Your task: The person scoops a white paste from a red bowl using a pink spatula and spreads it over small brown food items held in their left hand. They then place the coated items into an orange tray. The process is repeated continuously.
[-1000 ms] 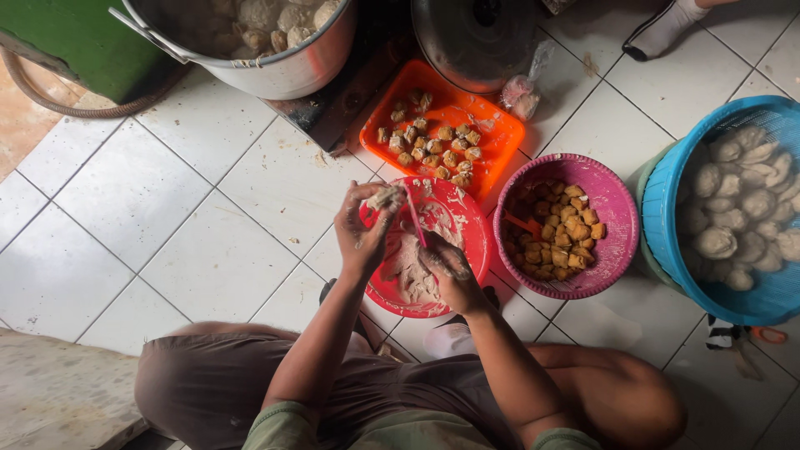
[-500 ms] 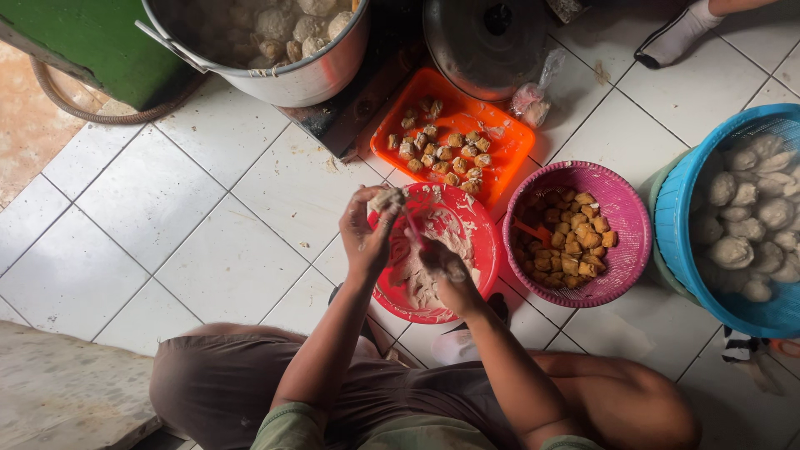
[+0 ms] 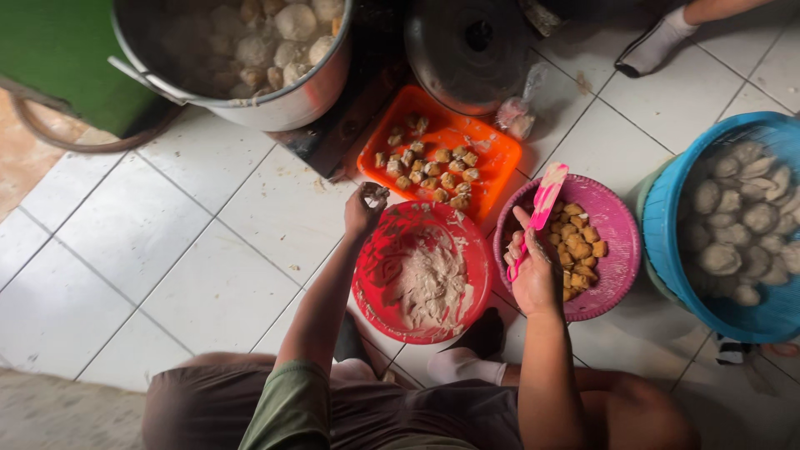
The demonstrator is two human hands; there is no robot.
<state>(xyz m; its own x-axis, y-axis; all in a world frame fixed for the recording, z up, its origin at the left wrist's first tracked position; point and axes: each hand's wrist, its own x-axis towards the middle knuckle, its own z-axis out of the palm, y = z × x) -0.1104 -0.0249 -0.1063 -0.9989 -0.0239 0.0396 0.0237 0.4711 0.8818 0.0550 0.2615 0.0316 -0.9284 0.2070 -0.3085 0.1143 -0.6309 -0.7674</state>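
Note:
My left hand point(image 3: 365, 210) is closed on a small filled piece just beyond the far-left rim of a red bowl point(image 3: 372, 302) that holds pale paste point(image 3: 431, 286). My right hand point(image 3: 532, 271) grips a pink spatula point(image 3: 540, 206) and hovers over the near-left rim of a purple basket point(image 3: 621, 236) with several browned tofu puffs point(image 3: 575, 240). An orange tray point(image 3: 492, 148) beyond the red bowl carries several stuffed pieces point(image 3: 429, 167).
A large metal pot point(image 3: 275, 104) of pale dumplings stands at the top left on white floor tiles point(image 3: 167, 242). A round lid point(image 3: 467, 50) lies beyond the tray, a small plastic bag point(image 3: 515, 115) beside it. A blue basket point(image 3: 667, 250) of pale dumplings is at the right. Another person's socked foot point(image 3: 654, 46) is top right.
My right hand has left the red bowl and swung right over the purple basket, lifting the pink spatula. My left hand has moved up past the bowl's far rim, towards the orange tray.

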